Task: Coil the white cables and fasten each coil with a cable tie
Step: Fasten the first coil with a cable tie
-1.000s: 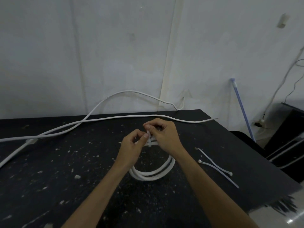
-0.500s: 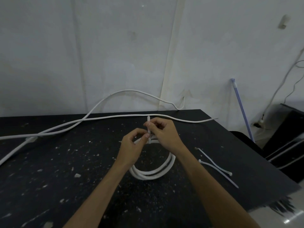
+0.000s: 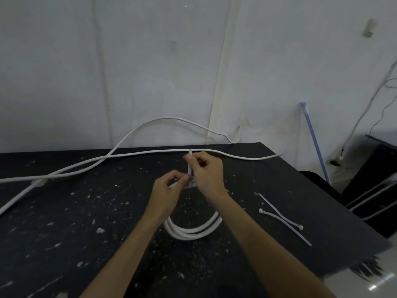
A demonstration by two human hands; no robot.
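Head view: one picture, looking down on a table and two bare hands.
Table (image 3: 64,233): flat black top, matt, covered with many small pale specks and crumbs. It stands against a pale wall (image 3: 129,61).
Coil (image 3: 193,233): white round cable, smooth, laid in about three loops. It lies on the table near the middle, between the two forearms, and its far side goes up under the hands.
Cable tie (image 3: 189,166): thin whitish plastic strip, standing almost upright over the far side of the coil, held between the two hands.
Left hand (image 3: 167,194): fingers curled. The thumb and forefinger are pressed together and pinch the low end of the cable tie, just where it meets the coil. The other fingers are bent under the palm, and I cannot tell whether they touch the coil.
Right hand (image 3: 207,173): fingers curled. The thumb and forefinger pinch the strip near its upper end, and a short tip of it sticks out above them.
Loose cables (image 3: 139,153): two long white cables, smooth and round, running across the far part of the table. They cross near the left, and one rises in an arch in front of the wall.
Spare ties (image 3: 281,220): two thin pale strips with small heads, lying crossed on the table to the right of the right forearm, apart from the coil.
Blue stick (image 3: 314,143): thin straight rod, leaning on the wall beyond the right corner of the table.
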